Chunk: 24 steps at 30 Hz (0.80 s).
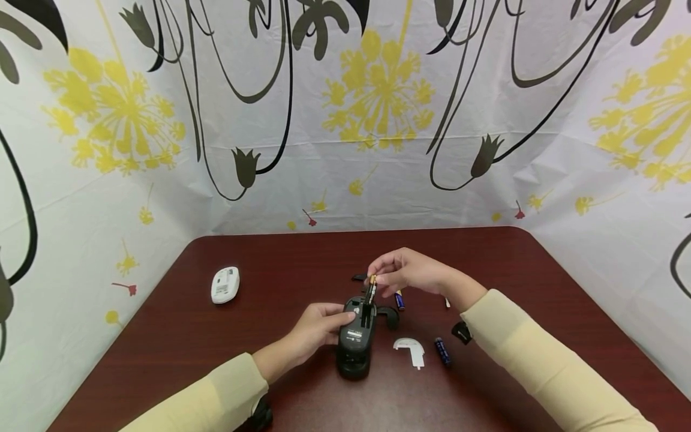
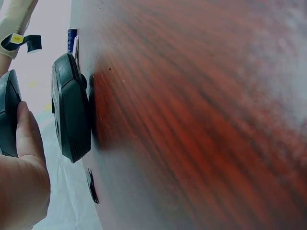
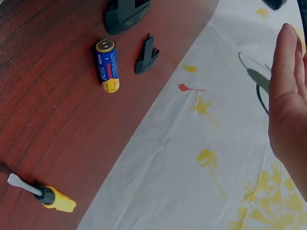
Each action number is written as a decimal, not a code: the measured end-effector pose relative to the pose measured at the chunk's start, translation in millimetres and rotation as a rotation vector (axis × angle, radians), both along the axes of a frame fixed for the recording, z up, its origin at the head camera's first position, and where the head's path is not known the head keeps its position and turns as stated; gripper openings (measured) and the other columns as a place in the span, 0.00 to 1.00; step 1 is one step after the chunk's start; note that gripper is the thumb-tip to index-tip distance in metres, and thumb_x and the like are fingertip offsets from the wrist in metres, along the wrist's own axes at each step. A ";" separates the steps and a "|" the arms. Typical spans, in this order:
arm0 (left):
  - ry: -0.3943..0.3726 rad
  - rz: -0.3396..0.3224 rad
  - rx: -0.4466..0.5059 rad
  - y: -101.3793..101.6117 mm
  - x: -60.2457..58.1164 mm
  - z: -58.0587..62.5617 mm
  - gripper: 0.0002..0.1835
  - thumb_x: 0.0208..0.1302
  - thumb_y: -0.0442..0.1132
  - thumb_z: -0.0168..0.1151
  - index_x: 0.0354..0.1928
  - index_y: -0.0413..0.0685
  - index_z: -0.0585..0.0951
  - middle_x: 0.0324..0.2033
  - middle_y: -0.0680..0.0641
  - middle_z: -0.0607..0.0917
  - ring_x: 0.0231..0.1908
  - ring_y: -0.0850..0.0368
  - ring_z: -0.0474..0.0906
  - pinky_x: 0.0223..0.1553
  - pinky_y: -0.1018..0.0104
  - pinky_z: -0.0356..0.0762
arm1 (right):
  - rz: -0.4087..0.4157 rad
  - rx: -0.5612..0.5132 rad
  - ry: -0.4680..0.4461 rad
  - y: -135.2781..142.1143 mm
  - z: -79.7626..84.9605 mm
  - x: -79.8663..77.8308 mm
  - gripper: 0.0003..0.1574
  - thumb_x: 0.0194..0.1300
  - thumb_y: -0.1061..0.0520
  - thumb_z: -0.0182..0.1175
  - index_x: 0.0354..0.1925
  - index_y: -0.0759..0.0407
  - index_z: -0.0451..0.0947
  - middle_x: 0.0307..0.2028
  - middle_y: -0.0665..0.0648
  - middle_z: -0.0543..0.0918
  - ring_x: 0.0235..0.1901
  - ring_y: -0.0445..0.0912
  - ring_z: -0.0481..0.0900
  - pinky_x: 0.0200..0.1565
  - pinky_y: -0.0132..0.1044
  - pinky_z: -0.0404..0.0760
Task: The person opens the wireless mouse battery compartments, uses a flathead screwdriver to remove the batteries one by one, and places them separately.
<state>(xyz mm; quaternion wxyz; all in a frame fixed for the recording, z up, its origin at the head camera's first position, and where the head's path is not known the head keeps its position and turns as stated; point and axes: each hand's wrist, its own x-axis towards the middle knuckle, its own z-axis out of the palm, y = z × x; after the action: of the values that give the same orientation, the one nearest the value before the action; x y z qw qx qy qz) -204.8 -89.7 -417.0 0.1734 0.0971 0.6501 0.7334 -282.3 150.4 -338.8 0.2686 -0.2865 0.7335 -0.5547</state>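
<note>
My left hand (image 1: 318, 327) grips a black computer mouse (image 1: 355, 336), its underside up and its battery slot uncovered. Fingers of my right hand (image 1: 407, 271) pinch the gold end of a black battery (image 1: 370, 291), which stands tilted at the far end of the slot. In the left wrist view, the held mouse (image 2: 8, 112) is partly cut off at the edge, and a second black mouse (image 2: 72, 108) sits on the table. The right wrist view shows only part of the right hand (image 3: 290, 91); the pinched battery is out of sight there.
A white mouse (image 1: 225, 285) lies back left. Right of the held mouse are a curved black cover (image 1: 390, 317), a white cover (image 1: 411, 350) and blue batteries (image 1: 442, 351). The right wrist view adds a yellow-handled screwdriver (image 3: 55, 198) and a small black piece (image 3: 147, 55).
</note>
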 end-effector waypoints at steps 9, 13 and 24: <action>0.001 -0.005 0.003 -2.3 1.7 1.4 0.21 0.66 0.37 0.62 0.53 0.25 0.77 0.39 0.39 0.85 0.35 0.54 0.84 0.38 0.59 0.84 | -0.084 -0.199 -0.183 16.3 -6.2 -15.8 0.07 0.73 0.64 0.52 0.47 0.65 0.72 0.47 0.63 0.81 0.47 0.52 0.82 0.50 0.52 0.80; -0.003 -0.002 0.007 -3.1 1.8 1.4 0.21 0.66 0.37 0.62 0.54 0.25 0.76 0.40 0.38 0.85 0.35 0.54 0.84 0.38 0.58 0.84 | -0.175 -0.247 -0.237 22.2 -9.4 -22.8 0.08 0.74 0.63 0.50 0.48 0.62 0.73 0.46 0.61 0.81 0.46 0.50 0.82 0.51 0.52 0.79; -0.002 0.002 -0.010 -6.7 1.9 2.5 0.23 0.67 0.38 0.62 0.55 0.25 0.75 0.41 0.38 0.85 0.36 0.54 0.84 0.39 0.58 0.84 | -0.401 -0.255 -0.275 31.2 -23.4 -43.5 0.25 0.75 0.64 0.49 0.66 0.69 0.63 0.43 0.58 0.81 0.45 0.47 0.82 0.53 0.49 0.78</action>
<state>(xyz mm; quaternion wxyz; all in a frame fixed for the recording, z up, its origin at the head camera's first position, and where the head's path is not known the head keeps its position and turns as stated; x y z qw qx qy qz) -203.0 -96.4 -414.5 0.1741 0.0948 0.6538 0.7303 -325.7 181.6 -362.2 0.2122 -0.0889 0.6565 -0.7183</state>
